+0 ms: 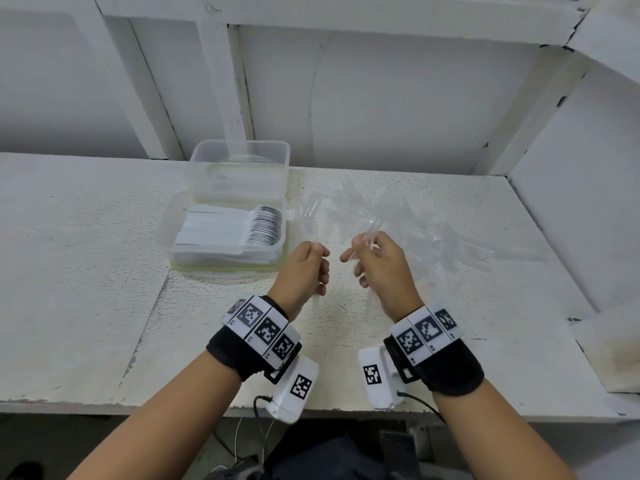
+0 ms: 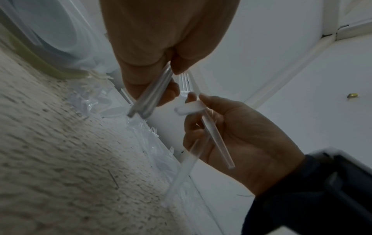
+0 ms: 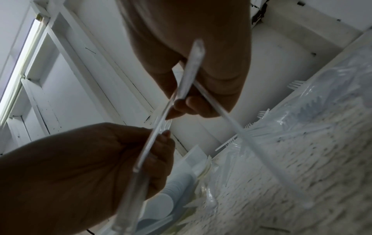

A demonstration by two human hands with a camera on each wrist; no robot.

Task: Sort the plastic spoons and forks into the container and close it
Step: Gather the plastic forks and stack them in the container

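Observation:
A clear container sits left of centre, holding a stacked row of white plastic spoons. Loose clear forks lie in a pile on crinkled plastic film to the right. Both hands hover over the table in front of the container. My left hand grips a few clear fork handles, fingers curled round them. My right hand pinches other clear forks, their tines pointing away. In the right wrist view the handles cross under the right hand's fingers.
A second clear tub stands just behind the spoon container, against the white wall. A green-edged lid lies under the container. The white table has its front edge near my wrists and a side wall at the right.

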